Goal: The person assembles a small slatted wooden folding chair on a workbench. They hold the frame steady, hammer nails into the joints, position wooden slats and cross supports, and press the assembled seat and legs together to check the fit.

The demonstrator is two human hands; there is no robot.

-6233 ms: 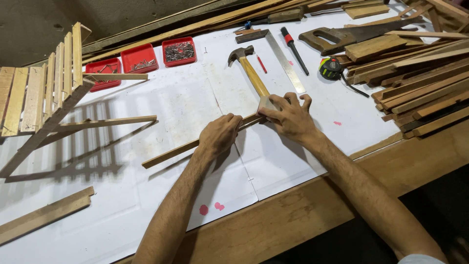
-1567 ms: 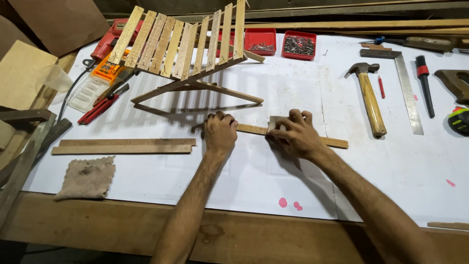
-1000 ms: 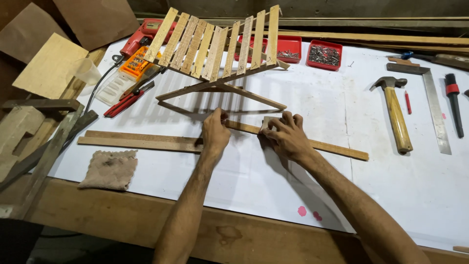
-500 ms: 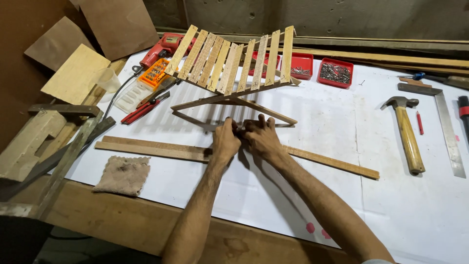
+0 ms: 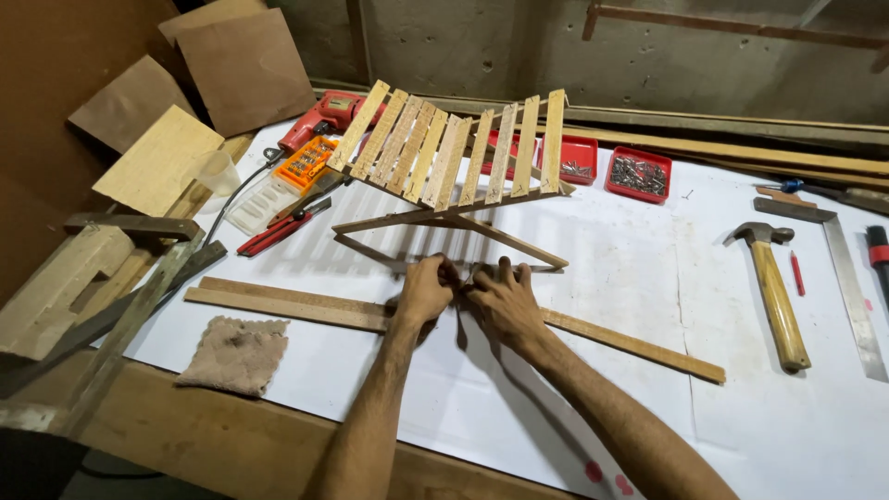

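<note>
Left hand (image 5: 424, 292) and right hand (image 5: 500, 301) side by side mid-frame, both gripping a long wood strip (image 5: 630, 343), just below the slatted rack (image 5: 454, 162). Hammer (image 5: 776, 296) at right.

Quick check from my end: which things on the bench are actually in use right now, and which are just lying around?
In use:
left hand
right hand
long wooden strip, under both hands
slatted wooden frame, just beyond the fingers

Lying about:
hammer
steel square
red pencil
two red screw trays
red drill
orange bit case
red pliers
rag
</note>
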